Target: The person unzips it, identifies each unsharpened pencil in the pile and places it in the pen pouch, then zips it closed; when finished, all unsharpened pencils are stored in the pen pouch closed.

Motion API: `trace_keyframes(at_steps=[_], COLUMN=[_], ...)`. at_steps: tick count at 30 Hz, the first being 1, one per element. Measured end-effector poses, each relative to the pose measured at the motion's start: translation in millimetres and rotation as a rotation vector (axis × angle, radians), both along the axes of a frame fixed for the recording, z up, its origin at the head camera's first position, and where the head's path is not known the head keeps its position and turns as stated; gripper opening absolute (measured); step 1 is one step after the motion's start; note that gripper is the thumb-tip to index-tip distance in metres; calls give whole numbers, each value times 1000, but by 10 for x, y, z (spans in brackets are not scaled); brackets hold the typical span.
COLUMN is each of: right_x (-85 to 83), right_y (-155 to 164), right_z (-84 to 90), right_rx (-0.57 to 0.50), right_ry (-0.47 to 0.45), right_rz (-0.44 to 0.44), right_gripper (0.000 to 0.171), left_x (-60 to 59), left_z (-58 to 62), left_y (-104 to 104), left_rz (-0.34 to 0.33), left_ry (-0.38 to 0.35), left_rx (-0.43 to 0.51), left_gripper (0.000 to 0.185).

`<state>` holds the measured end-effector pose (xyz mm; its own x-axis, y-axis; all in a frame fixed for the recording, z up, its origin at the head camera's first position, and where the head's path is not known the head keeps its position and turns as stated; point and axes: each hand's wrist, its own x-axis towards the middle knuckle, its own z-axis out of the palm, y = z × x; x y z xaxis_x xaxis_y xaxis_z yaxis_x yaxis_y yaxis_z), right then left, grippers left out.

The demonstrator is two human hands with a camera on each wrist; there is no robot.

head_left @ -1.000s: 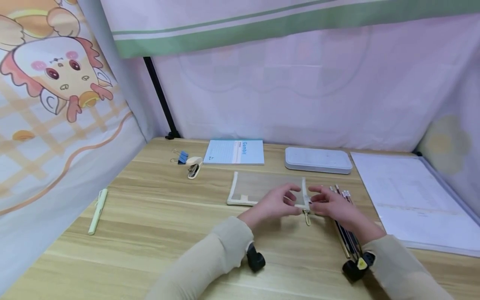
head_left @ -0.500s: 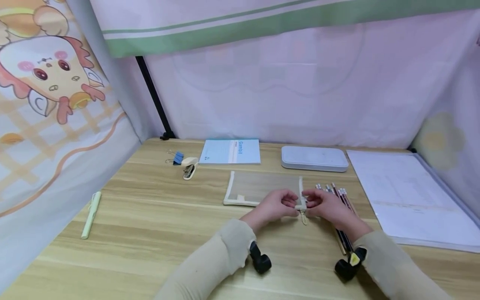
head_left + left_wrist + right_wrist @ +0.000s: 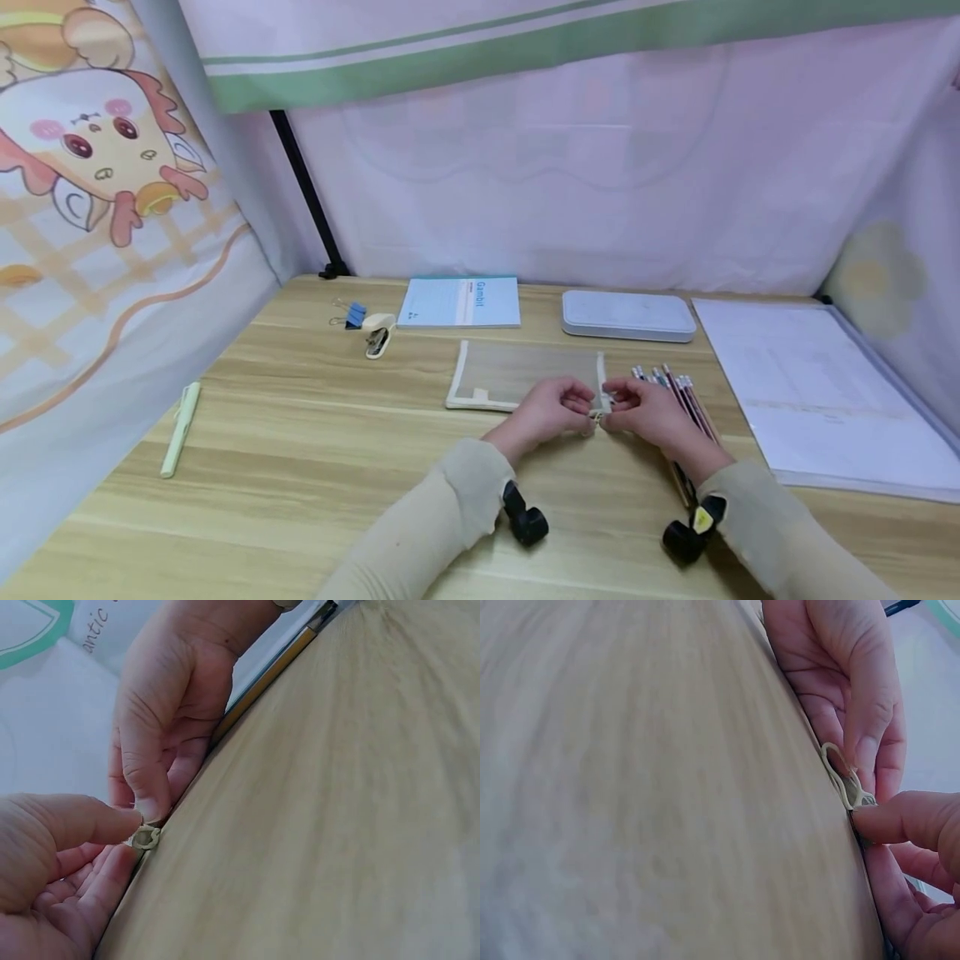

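Pinching cream cord zip pull between thumb and fingers of left hand and right hand, both grips clamped on it. Attached at near right corner of see-through grey mesh pouch with white trim, lying flat on wood-grain surface, left of dark-barrelled pencils, near flat white round-cornered case, inside hidden.

Pouch on table, notebook behind it, pencils to its right

Head view bright, evenly lit; wrist views dimmer, tabletop blurred.
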<state>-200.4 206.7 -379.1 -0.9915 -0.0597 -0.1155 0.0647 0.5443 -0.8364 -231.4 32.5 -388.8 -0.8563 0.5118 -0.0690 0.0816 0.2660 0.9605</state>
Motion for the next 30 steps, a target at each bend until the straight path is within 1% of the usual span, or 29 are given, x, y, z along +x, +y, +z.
trace_keyframes(at_steps=[7,14,18,21,23,27,30], right_x=[-2,-7,7,9,3,-14,-20], right_y=[-25,-50,-62,-70,-73,-62,-47], right_z=[-29,-26,-16,4,21,51,62], right_rx=[33,36,24,36,55,83,75], right_ry=[25,14,18,20,19,12,-8], right_rz=[-41,-65,-50,-37,-29,-19,-20], right_gripper=[52,46,40,38,38,39,40], left_x=[18,30,37,43,47,50,39], left_z=[-12,-45,-65,-84,-89,-66,-46], left_y=[17,22,11,-16,-46,-123,-180], left_rz=[25,63,115,164,184,176,162], left_ry=[14,22,6,3,0,-22,-47], left_rx=[13,29,68,110,127,129,118], left_gripper=[37,32,32,32,33,35,35])
